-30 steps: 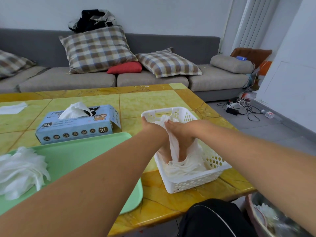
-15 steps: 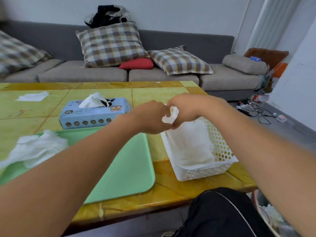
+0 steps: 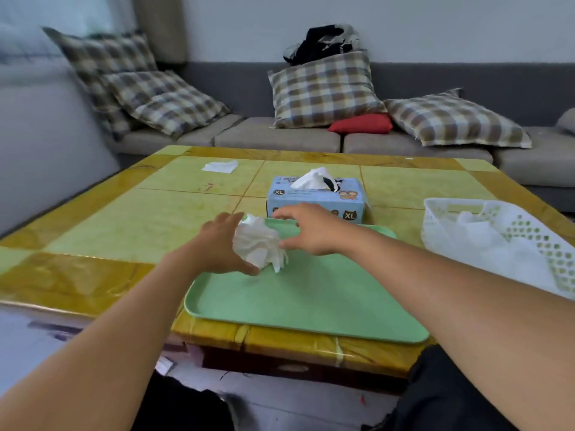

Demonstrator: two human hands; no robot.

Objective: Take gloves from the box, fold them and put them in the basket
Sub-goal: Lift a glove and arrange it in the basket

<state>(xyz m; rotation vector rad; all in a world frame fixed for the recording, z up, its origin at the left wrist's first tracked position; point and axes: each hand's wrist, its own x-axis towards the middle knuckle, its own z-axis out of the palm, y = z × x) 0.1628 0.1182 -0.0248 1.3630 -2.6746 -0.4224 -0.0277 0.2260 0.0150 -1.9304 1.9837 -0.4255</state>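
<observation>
The left hand (image 3: 217, 244) gripped a crumpled white glove bundle (image 3: 258, 244) over the green tray's (image 3: 311, 306) far-left corner; the right hand (image 3: 311, 231) hovered open-fingered beside it. The glove box (image 3: 314, 199) stood behind, the basket (image 3: 441, 219) cut off at the desk's (image 3: 124, 219) right edge.

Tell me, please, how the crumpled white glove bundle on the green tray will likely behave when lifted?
The crumpled white glove bundle looks thin and creased, so probably floppy and light. Its loose folds may spread open. The left hand cups it.
</observation>
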